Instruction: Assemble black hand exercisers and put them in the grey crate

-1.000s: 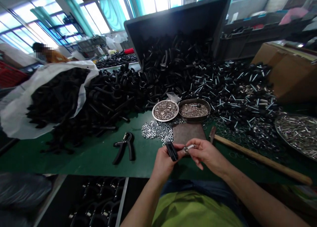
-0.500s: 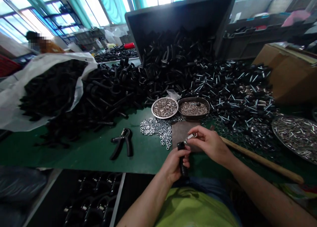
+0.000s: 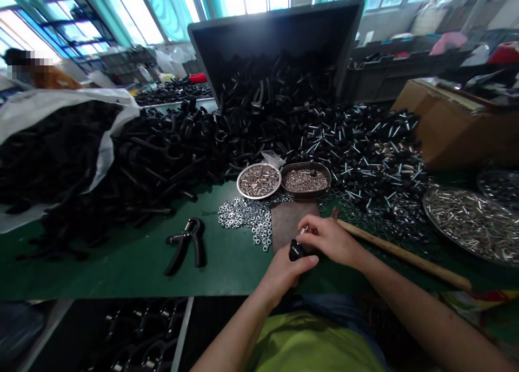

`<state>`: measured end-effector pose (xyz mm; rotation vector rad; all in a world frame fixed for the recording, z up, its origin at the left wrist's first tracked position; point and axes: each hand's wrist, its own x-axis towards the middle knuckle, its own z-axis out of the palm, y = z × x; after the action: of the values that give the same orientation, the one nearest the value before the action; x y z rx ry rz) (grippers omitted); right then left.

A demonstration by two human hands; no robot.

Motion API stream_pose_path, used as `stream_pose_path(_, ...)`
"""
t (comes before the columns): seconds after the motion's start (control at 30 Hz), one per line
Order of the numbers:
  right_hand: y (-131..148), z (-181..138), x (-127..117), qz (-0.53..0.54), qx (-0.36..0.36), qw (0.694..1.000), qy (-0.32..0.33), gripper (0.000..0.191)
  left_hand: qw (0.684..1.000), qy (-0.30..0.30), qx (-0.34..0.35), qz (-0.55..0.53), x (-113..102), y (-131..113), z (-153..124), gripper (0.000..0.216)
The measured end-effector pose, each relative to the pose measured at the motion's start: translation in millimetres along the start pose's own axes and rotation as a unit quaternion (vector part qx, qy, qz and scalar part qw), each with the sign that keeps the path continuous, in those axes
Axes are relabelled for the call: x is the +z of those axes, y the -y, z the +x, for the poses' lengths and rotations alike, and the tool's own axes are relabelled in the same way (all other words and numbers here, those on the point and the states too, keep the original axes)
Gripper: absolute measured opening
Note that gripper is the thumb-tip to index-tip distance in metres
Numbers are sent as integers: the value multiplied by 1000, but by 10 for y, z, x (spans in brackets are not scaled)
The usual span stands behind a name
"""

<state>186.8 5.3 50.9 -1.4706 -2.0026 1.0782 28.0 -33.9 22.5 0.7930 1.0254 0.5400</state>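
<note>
Black handle: rounded upper end showing, rest hidden in the grip. Small pale mark on its face, too small to read. Held at the near edge of the brown slab, about midway along that edge. Spring: silver, coiled, pinched at the sides; only a short run of coils visible. Tilted, just beyond the handle's upper end, seen against the slab's right half. Contact between spring and handle: cannot tell.

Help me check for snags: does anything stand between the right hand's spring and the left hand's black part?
Nothing visible: the spring in the right hand is close to the black part in the left hand; contact is unclear.
</note>
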Motion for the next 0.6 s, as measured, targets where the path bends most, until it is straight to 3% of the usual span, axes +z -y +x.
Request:
stream_pose_path(0.07,-171,85,-100,-33,5,999,14,19,998,54,-20,-39,-58,33,-41,33)
stream_pose_path(0.13,-374,182,-231,-140,28,989,-31,19,991,82,-27,-104,-116,75,-74,32)
stream_pose_path(0.2,-562,272,-348,-240,59,966,-81,12,987,79,-19,-142,-160,108,-92,30)
stream_pose_path(0.27,-694,342,-415,-274,77,955,-84,8,988,57,1,-141,-184,117,-87,29)
stream_pose_path(0.4,-734,402,-408,-275,85,953,-90,6,993,-16,32,-109,-198,73,-18,34)
stream_pose_path(0.5,-590,347,-331,-258,72,957,-109,9,990,-57,6,-130,-204,18,50,45)
stream_pose_path(0.6,-328,190,-178,-83,15,993,-85,15,980,-34,-30,-192,-191,-39,96,55)
